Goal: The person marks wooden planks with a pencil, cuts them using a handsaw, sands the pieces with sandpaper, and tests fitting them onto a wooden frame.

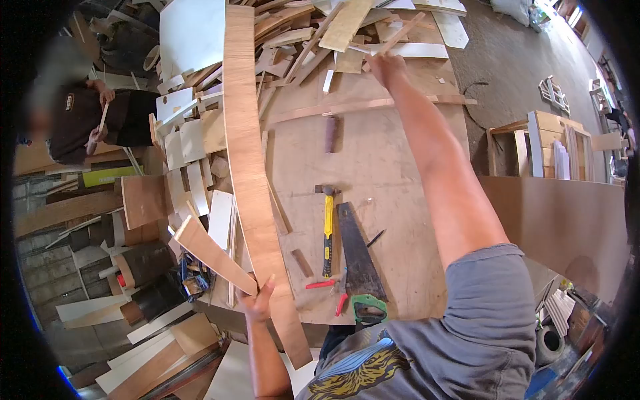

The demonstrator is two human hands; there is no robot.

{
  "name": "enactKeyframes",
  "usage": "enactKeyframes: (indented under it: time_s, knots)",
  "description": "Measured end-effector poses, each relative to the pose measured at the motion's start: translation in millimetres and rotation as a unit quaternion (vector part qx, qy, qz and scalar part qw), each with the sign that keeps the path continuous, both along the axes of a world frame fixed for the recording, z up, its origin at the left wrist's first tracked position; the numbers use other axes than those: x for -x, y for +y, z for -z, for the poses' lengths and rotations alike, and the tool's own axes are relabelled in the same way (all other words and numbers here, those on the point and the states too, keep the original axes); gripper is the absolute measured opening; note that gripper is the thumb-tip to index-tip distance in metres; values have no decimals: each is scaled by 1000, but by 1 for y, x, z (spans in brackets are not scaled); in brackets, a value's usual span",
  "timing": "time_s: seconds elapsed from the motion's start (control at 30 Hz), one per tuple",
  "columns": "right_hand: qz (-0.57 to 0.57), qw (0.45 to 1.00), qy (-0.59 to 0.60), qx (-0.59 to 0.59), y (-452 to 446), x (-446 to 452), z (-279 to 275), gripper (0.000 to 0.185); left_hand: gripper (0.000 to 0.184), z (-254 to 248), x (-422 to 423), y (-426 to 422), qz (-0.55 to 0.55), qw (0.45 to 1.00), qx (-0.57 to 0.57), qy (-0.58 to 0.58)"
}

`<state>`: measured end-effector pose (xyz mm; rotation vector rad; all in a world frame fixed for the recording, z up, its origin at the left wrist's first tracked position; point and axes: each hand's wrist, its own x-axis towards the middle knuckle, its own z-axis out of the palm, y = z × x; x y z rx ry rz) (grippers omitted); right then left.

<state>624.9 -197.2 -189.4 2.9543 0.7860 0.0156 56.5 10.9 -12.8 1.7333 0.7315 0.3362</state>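
Observation:
My left hand (259, 300) is closed around the near end of a short wooden board (215, 255), which slants up to the left. Right beside it runs a long plywood strip (243, 133), reaching from near my body to the far edge of the worktable (393, 153). Stretched far forward, my right hand (388, 71) closes on a thin wooden stick (404, 33) at the scrap pile; its fingers are partly hidden. Between my arms lie a hammer (328, 230) with a yellow and black handle, a handsaw (359, 250) and red-handled pliers (321, 285).
Scrap wood (293, 57) is heaped along the far and left sides. A thin wooden strip (333, 109) crosses the table near a dark cylindrical piece (331, 135). At the left, another person (80, 123) holds a piece of wood. A wooden frame (550, 143) stands at the right.

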Motion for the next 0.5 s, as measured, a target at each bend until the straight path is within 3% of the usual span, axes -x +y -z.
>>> enactKeyframes:
  time_s: [0.23, 0.4, 0.5]
  knots:
    - [-128, 982, -61, 126, 20, 23, -5, 22, 13, 20, 21, 9, 18, 998, 15, 62]
    - [-175, 978, -39, 108, 42, 53, 8, 21, 24, 16, 14, 4, 36, 996, 52, 64]
    - [-170, 984, -24, 51, 49, 65, 16, 20, 20, 3, 9, 1, 46, 996, 59, 48]
